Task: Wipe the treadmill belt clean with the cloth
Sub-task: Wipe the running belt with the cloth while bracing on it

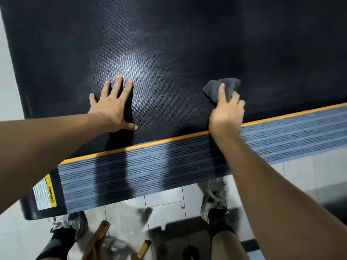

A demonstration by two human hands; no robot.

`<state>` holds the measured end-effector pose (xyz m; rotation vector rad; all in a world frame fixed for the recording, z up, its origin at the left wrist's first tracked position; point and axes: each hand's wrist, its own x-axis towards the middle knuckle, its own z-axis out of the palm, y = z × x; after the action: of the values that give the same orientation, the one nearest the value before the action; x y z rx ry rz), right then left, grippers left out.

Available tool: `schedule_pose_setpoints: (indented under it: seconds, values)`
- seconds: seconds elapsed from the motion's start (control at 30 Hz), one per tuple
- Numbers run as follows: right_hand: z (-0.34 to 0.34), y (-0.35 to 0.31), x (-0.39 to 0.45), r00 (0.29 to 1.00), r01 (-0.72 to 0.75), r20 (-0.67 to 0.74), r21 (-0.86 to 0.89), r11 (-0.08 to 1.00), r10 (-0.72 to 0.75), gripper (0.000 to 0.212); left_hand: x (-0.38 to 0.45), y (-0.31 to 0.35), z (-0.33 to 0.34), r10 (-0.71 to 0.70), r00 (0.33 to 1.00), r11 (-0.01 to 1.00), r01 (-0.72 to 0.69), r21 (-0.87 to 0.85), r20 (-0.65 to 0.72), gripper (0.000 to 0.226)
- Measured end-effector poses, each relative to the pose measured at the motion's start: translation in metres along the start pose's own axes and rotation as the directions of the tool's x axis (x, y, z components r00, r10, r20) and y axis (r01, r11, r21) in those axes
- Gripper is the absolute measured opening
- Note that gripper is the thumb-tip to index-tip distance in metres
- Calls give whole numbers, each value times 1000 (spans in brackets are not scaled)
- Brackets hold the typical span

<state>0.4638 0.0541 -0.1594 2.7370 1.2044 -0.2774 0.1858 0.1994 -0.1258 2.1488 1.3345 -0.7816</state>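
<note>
A pale tiled floor (165,196) lies below the treadmill's ribbed side rail (169,171), its orange stripe (169,140) marking the near edge of the black treadmill belt (178,44). I brace my left hand (112,107) flat and open on the belt just beyond the stripe, holding nothing, while my right hand (226,111), also just beyond the stripe, is closed on the dark grey cloth (219,88) with my forefinger pressing it down. To wipe well, I judge I should keep the cloth flat under firm pressure and work in overlapping passes away from the stripe.
</note>
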Motion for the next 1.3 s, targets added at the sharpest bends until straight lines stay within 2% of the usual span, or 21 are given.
schedule_pose_setpoints:
  seconds: [0.1, 0.2, 0.27, 0.3, 0.33, 0.4, 0.43, 0.5, 0.53, 0.57, 0.63, 0.7, 0.77, 0.8, 0.87, 0.97, 1.0, 1.1, 1.2, 1.3]
  values:
    - [-1, -70, -44, 978, 155, -143, 10, 988, -152, 56, 0, 0, 0, -8, 1000, 1000, 8, 5, 0, 147]
    - [-2, -125, -92, 893, 448, -68, 60, 892, -445, 54, -2, 0, 3, -20, 1000, 1000, 20, 5, -19, 146]
    - [-6, -126, -89, 814, 581, -54, 130, 804, -579, 55, -1, -1, 4, -17, 999, 1000, 17, 0, -31, 146]
    - [-7, -113, -79, 791, 612, -99, 151, 777, -604, 56, -2, -2, 4, -15, 999, 1000, 15, 3, -29, 146]
    - [-7, -94, -69, 791, 611, -149, 138, 780, -593, 57, -2, -2, 4, -12, 1000, 1000, 12, 5, -27, 147]
    - [-7, -44, -43, 864, 484, -177, 33, 874, -472, 61, -1, -2, 4, -7, 1000, 1000, 7, 3, -19, 147]
    - [-9, -19, -29, 914, 380, -159, 7, 925, -374, 66, -1, -1, 3, -5, 1000, 1000, 5, 3, -13, 147]
    - [-15, 12, -7, 987, 161, -37, 61, 985, -159, 70, -1, -1, 4, -4, 1000, 1000, 4, 1, -7, 146]
    - [-15, 17, -2, 997, 66, 28, 91, 994, -69, 69, 0, -1, 3, -4, 1000, 1000, 4, -6, -3, 146]
    - [-12, 14, -2, 999, 18, 29, 117, 993, -21, 67, 0, -1, 3, -3, 1000, 1000, 3, -14, 4, 145]
    - [-10, -12, -14, 993, 79, -95, 123, 989, -67, 64, 0, -1, 3, 0, 1000, 1000, 0, -14, 7, 144]
    - [-6, -51, -42, 947, 266, -210, 83, 960, -244, 63, -2, 0, 4, 5, 1000, 1000, -5, 9, -4, 142]
    - [1, -90, -66, 884, 437, -210, 53, 898, -418, 68, -3, -1, 6, 14, 1000, 999, -13, 36, -25, 139]
    - [2, -107, -75, 877, 464, -177, 67, 883, -447, 72, -4, -2, 7, 22, 999, 999, -20, 51, -39, 137]
    - [10, -129, -80, 892, 444, -147, 112, 889, -427, 69, -6, -8, 8, 59, 994, 997, -53, 60, -87, 123]
    - [18, -141, -65, 894, 427, -224, 167, 889, -387, 58, -3, -31, 11, 165, 948, 986, -153, 66, -272, 86]
    - [21, -146, -56, 884, 442, -252, 175, 880, -394, 57, -2, -42, 11, 174, 927, 985, -158, 74, -333, 80]
    - [19, -175, -27, 867, 462, -287, 160, 872, -406, 61, 5, -75, 17, 80, 909, 996, -59, 62, -410, 72]
    - [7, -221, 16, 882, 451, -238, 168, 877, -408, 64, 13, -110, 20, 10, 901, 998, 21, 67, -433, 69]
    - [-7, -264, 60, 893, 438, -203, 188, 879, -402, 62, 24, -135, 15, -17, 895, 998, 40, 44, -445, 68]
